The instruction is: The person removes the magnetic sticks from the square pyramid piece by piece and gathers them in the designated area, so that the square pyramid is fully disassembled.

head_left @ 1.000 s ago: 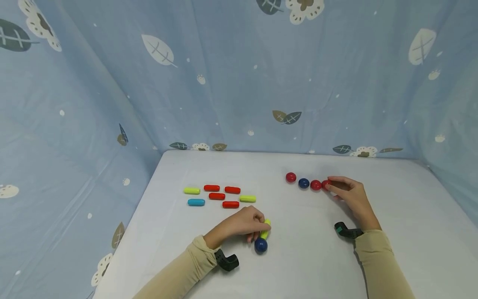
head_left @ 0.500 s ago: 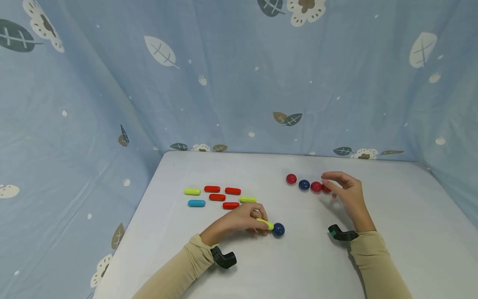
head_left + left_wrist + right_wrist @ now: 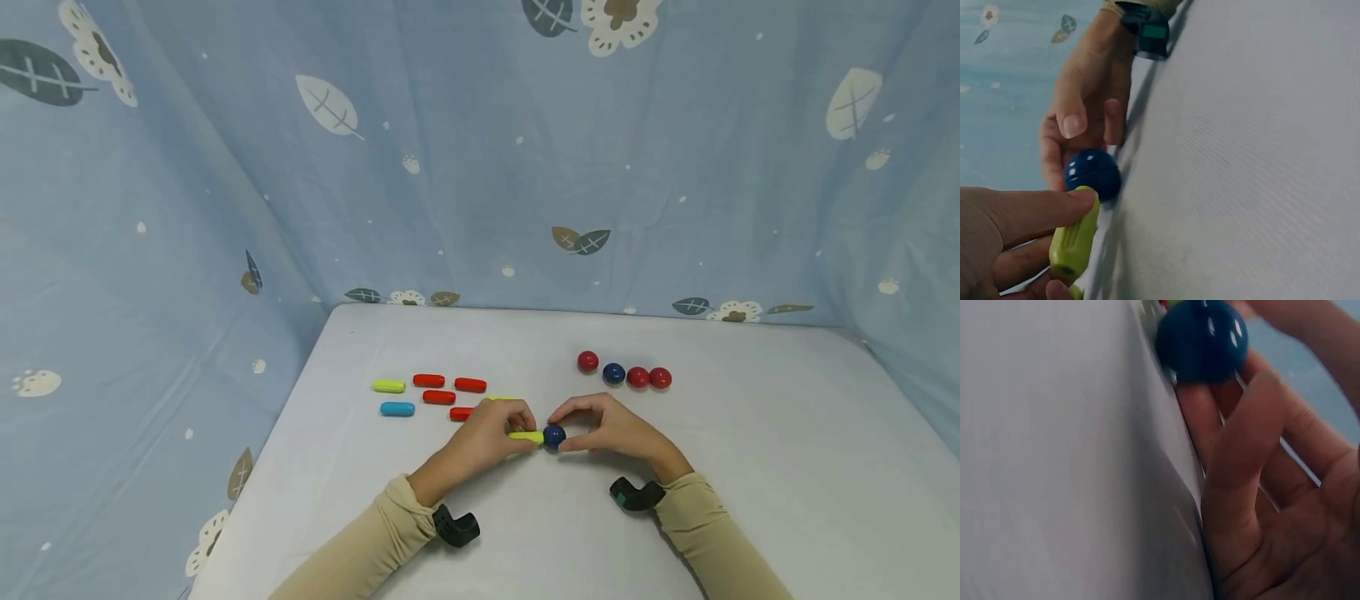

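My left hand (image 3: 489, 429) pinches a short yellow-green toy rod (image 3: 1074, 240) between thumb and fingers. A dark blue ball (image 3: 554, 437) sits against the rod's far end, just above the white table. Around the ball, my right hand (image 3: 618, 429) holds its thumb and fingers curved. In the left wrist view a small gap shows between the right thumb and the blue ball (image 3: 1092, 175), while a finger lies beside it. The right wrist view has the blue ball (image 3: 1202, 340) close to the fingertips; a firm grip is not visible.
Red rods (image 3: 438, 397), yellow-green rods (image 3: 388, 386) and a light blue rod (image 3: 397, 409) lie at the left. Behind my right hand is a row of red balls (image 3: 588, 362) with another blue ball (image 3: 613, 374) among them. Patterned blue cloth (image 3: 480, 167) borders the table (image 3: 750, 467).
My left hand has turned the rod sideways, swinging its blue ball toward the right and away from me. My right hand has left the red ball and come left to the blue one.
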The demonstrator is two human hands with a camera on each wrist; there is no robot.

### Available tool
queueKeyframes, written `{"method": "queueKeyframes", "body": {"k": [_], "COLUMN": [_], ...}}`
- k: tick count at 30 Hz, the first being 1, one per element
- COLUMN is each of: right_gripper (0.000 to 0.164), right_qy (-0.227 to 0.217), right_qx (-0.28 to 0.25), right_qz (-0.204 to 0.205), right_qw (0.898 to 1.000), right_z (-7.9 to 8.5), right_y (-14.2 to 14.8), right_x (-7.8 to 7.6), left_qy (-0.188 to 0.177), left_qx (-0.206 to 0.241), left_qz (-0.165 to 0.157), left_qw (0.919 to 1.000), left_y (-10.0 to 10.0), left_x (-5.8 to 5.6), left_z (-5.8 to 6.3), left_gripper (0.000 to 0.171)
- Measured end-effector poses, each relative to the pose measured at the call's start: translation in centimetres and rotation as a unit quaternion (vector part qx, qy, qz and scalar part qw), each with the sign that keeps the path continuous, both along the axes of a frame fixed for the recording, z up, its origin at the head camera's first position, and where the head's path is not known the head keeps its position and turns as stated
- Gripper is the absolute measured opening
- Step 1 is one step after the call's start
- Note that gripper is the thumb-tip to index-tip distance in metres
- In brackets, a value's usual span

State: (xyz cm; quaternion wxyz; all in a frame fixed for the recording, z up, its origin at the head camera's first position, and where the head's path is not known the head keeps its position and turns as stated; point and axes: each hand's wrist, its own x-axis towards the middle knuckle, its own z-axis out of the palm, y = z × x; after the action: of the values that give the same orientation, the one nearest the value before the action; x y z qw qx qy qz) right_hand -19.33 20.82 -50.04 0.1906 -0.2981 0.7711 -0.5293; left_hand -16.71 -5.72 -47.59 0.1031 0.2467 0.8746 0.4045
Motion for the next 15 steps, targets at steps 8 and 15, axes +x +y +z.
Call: {"method": "queueKeyframes", "body": {"k": [8,15], "right_gripper": [0.031,0.029], "right_qy": [0.016,0.030], "right_qx": [0.006,0.011], "right_qz": [0.009,0.002], "right_qw": [1.000,1.000], "right_z": [-0.17,-0.58], "right_y": [-1.22,-1.19], "right_x": [0.29,0.19], "left_qy": [0.018,0.026], "left_qx": [-0.023,-0.026], "left_qz": [-0.009,-0.015], "left_qw": [0.9995,0.9992], "left_y": [0.18,0.27], "left_x": [0.20,0.24], "left_z": [0.09,-0.14], "left_gripper": [0.011,0.014]}}
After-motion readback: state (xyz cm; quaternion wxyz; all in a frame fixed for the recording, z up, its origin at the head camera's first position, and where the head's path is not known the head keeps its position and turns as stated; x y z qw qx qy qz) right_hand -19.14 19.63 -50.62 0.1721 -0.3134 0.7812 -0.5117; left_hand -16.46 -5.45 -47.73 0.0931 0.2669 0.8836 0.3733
